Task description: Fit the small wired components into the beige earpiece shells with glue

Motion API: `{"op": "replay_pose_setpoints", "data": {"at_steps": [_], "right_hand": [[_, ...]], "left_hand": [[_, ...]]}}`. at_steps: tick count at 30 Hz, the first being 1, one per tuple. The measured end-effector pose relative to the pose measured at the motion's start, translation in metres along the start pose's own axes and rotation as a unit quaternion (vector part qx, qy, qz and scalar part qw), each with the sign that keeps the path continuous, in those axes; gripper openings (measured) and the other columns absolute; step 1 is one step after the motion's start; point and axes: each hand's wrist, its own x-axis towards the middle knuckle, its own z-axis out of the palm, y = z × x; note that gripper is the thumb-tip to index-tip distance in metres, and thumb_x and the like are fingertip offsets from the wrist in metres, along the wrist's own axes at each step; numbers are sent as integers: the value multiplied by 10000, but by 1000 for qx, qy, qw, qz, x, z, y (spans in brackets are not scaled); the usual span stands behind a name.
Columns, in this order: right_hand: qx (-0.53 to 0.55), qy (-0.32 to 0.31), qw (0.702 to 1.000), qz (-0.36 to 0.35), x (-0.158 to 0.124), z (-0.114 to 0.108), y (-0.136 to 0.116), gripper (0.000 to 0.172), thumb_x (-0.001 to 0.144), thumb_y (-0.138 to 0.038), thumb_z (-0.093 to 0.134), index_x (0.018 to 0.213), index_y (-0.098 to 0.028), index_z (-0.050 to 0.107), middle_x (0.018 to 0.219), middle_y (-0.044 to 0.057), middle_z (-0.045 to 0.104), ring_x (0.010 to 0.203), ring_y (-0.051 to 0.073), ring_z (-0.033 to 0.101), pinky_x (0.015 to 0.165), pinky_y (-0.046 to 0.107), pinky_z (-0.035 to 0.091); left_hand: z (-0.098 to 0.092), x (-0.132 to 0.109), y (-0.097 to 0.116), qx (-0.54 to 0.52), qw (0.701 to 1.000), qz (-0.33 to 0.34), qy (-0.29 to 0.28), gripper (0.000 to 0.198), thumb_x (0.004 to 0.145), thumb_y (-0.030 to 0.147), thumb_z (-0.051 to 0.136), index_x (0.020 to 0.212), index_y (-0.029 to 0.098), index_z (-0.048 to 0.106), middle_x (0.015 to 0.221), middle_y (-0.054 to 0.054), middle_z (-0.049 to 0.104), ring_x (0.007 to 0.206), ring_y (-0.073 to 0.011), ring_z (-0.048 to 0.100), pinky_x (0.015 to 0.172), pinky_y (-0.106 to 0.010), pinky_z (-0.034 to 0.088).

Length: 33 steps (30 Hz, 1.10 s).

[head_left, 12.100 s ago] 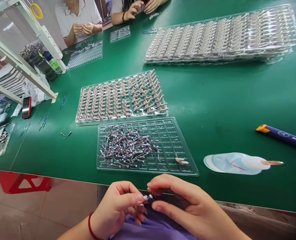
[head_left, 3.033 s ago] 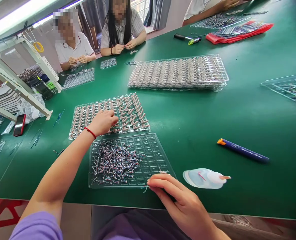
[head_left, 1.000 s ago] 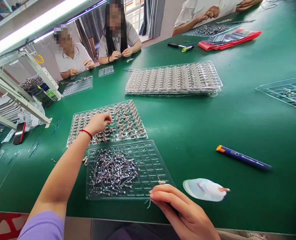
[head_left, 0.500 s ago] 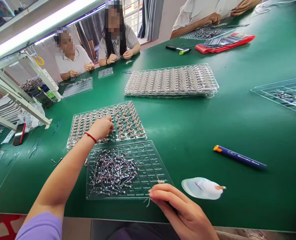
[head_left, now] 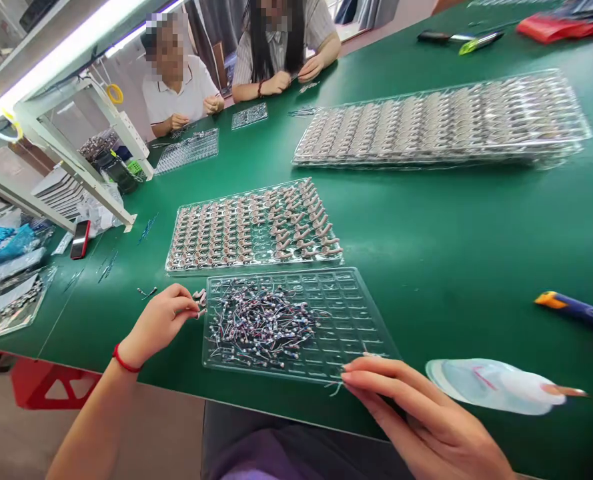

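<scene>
My left hand (head_left: 161,321) rests on the green table (head_left: 451,247) beside the left edge of a clear tray (head_left: 356,320). Its fingertips pinch a small beige part (head_left: 199,297) lying there. The tray holds a tangle of small wired parts (head_left: 261,320). My right hand (head_left: 426,420) lies at the tray's near right corner, fingers stretched forward and close together. Thin wire ends (head_left: 333,387) stick out under its fingertips. Beyond the tray sits a second clear tray of beige parts (head_left: 251,227) in rows.
A stack of filled trays (head_left: 441,120) lies at the back right. A blue pen with an orange cap (head_left: 576,308) and a flat white glue bottle (head_left: 496,385) lie to the right. Other people work at the far end. A white rack (head_left: 76,160) and a phone (head_left: 79,239) stand left.
My left hand has pulled back from the tray of beige parts to the table beside the wired-parts tray. The right hand stays at the tray's near corner. The view has shifted.
</scene>
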Motion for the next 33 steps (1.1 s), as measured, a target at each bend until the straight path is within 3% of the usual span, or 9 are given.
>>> {"op": "replay_pose_setpoints", "data": {"at_steps": [4,6,9,11,17,24,28,33], "right_hand": [[-20,5,1000,7,-6,1,2,138,910,-319,569,923,-268,696,893,39,699,741,165,704,684,242,595],[-29,13,999,11,-6,2,-1,123,905,-321,574,927,-264,682,871,37,710,745,176,705,693,259,597],[-25,22,999,17,-3,4,-9,76,891,-278,596,922,-254,660,837,32,718,760,182,705,728,269,597],[0,10,1000,13,-1,5,-16,70,880,-210,601,915,-246,651,827,30,712,749,166,702,720,244,594],[74,-33,997,12,1,4,-35,160,846,-91,600,926,-227,632,827,23,685,724,122,690,682,166,569],[107,-38,993,45,-6,1,-45,172,835,-85,604,924,-232,618,804,16,681,696,118,685,650,156,563],[120,-46,990,53,-8,2,-47,171,838,-93,604,932,-236,606,797,16,681,703,126,685,644,167,564],[128,-79,986,68,-6,1,-48,170,841,-104,611,940,-242,595,801,-11,688,700,106,684,663,153,559]], "left_hand": [[17,-28,-14,-63,996,-59,24,187,877,207,539,858,235,723,931,-36,668,858,-167,645,794,-289,532],[22,-35,-13,-92,990,-84,74,184,883,239,538,910,255,719,959,-34,688,886,-180,652,814,-311,539],[31,-44,6,-151,961,-133,188,148,865,290,580,953,281,700,975,-28,705,889,-196,659,819,-348,554],[40,-51,29,-219,940,-141,222,100,840,304,621,886,281,707,962,-32,714,913,-211,661,819,-366,560],[83,-61,98,-449,884,-89,92,39,768,287,731,796,299,756,852,-51,740,793,-201,685,723,-338,575],[111,-57,125,-544,829,-114,62,121,697,323,806,816,313,783,815,-60,721,730,-187,675,622,-282,561],[111,-53,131,-538,833,-98,86,159,686,331,820,839,300,790,788,-55,711,665,-163,666,581,-253,557],[104,-48,133,-499,857,-25,125,99,742,271,784,838,248,792,764,-50,709,675,-140,672,632,-221,556]]}}
